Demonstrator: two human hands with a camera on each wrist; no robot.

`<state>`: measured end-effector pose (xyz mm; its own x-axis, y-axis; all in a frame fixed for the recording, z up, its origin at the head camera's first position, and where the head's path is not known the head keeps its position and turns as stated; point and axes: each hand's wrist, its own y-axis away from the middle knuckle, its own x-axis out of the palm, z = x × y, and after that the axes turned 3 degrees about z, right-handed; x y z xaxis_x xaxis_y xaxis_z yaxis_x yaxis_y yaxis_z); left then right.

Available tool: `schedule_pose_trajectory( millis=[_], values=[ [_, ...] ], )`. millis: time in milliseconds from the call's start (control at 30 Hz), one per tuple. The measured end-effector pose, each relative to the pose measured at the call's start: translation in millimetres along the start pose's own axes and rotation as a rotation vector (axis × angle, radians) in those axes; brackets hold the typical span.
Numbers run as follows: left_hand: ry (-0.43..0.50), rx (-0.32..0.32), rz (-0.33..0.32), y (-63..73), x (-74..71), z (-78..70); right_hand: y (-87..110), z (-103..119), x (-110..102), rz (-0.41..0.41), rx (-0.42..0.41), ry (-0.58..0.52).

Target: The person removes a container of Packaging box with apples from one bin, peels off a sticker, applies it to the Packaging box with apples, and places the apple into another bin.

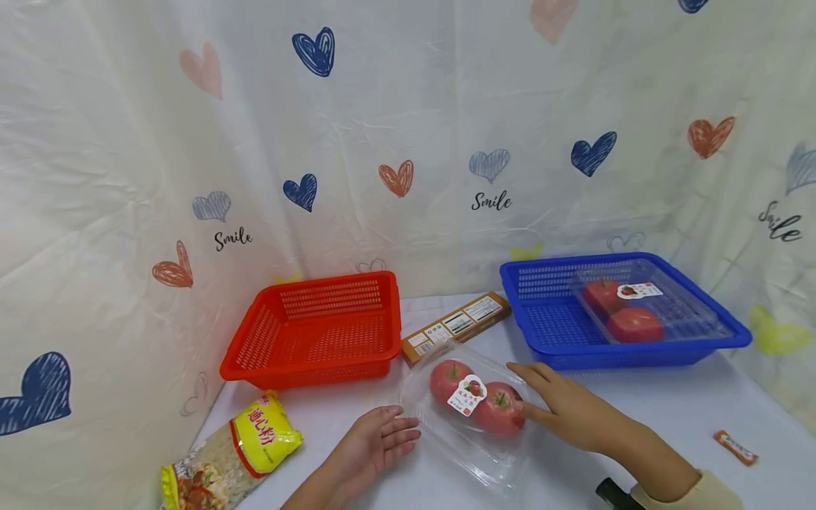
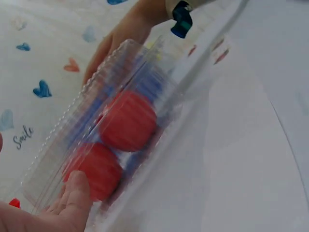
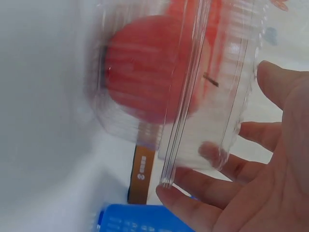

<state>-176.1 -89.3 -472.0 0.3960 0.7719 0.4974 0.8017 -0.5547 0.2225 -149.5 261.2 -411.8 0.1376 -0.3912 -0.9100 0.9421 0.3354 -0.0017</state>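
Observation:
A clear plastic clamshell box lies slantwise on the white table, with two red apples and a white fruit label inside. My left hand is at its left edge, palm turned toward it and fingers loosely bent. On the opposite side my right hand rests spread fingers along the lid's edge. The right wrist view shows those fingertips against the box's rim, with the thumb apart from the fingers. In the left wrist view, the left thumb overlaps one apple seen through the plastic.
Behind stand a red basket and a blue basket, which holds a similar apple box. Between them lies a long brown box. A yellow pasta bag lies at left, a small wrapped snack bar at right.

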Motion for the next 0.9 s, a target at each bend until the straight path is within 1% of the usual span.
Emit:
schedule_pose_trajectory(
  millis=[67,133,200,300,433,533,600,667,700,767,900],
  values=[
    [0.011,0.021,-0.008,-2.6,3.4,-0.8,4.5,0,2,-0.022,0.001,0.008],
    [-0.006,0.031,-0.01,-5.7,6.6,0.8,7.7,1,2,-0.033,0.011,0.018],
    [-0.036,0.02,-0.021,-9.1,11.5,3.1,9.1,2,2,-0.027,0.038,0.018],
    [-0.135,-0.017,-0.038,-11.0,23.2,7.5,10.7,5,0,-0.002,0.075,0.007],
    [-0.277,-0.051,-0.066,-13.2,38.9,11.2,13.5,9,0,0.009,0.09,0.023],
    [-0.388,-0.08,-0.109,-20.8,43.6,11.3,15.1,11,0,-0.007,0.055,0.061],
    [-0.47,-0.113,-0.144,-27.2,45.2,9.2,15.0,10,-1,-0.01,0.035,0.058],
    [-0.55,-0.142,-0.172,-34.4,46.1,7.1,13.5,5,-6,-0.036,0.005,0.058],
    [-0.588,-0.151,-0.18,-37.4,46.7,5.9,12.3,1,-10,-0.052,0.004,0.059],
    [-0.643,-0.159,-0.187,-43.4,48.0,4.2,9.1,-8,-22,-0.111,0.005,0.067],
    [-0.69,-0.143,-0.186,-51.7,49.3,3.7,3.5,-34,-55,-0.25,0.047,0.126]
  ],
)
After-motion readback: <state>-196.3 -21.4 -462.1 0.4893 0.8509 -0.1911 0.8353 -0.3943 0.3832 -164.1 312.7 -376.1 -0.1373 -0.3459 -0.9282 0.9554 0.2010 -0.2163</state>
